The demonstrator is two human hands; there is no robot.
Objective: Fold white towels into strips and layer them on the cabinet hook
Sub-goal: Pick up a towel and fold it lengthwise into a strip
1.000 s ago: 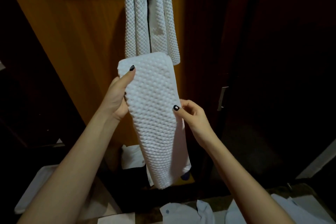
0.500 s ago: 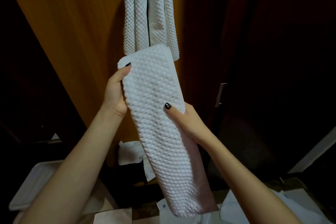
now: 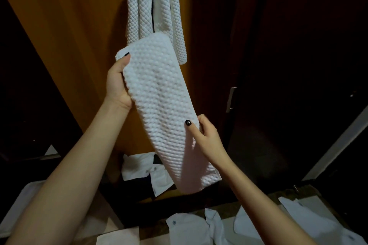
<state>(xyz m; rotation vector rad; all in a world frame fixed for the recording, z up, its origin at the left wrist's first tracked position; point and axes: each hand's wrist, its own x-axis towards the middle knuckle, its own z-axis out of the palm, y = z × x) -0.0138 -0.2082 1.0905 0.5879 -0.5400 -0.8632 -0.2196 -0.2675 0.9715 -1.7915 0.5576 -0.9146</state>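
A white waffle-textured towel (image 3: 159, 105), folded into a long strip, slants from upper left to lower right in front of me. My left hand (image 3: 117, 83) grips its upper left edge, thumb on the front. My right hand (image 3: 205, 133) pinches its right edge lower down, thumb on the front. Just behind the strip's top end, several white towel strips (image 3: 143, 6) hang down in front of the orange wooden cabinet panel (image 3: 79, 36). The hook itself is out of view above the frame.
White shirts (image 3: 151, 173) lie below the towel, and more white garments (image 3: 199, 226) lie along the bottom. A pale tray (image 3: 18, 207) sits at lower left. A dark cabinet door with a metal handle (image 3: 231, 98) stands at the right.
My right hand slid further down the strip's right edge. The lower end of the strip swung out to the right, so the strip lies more slanted. My left hand kept its grip.
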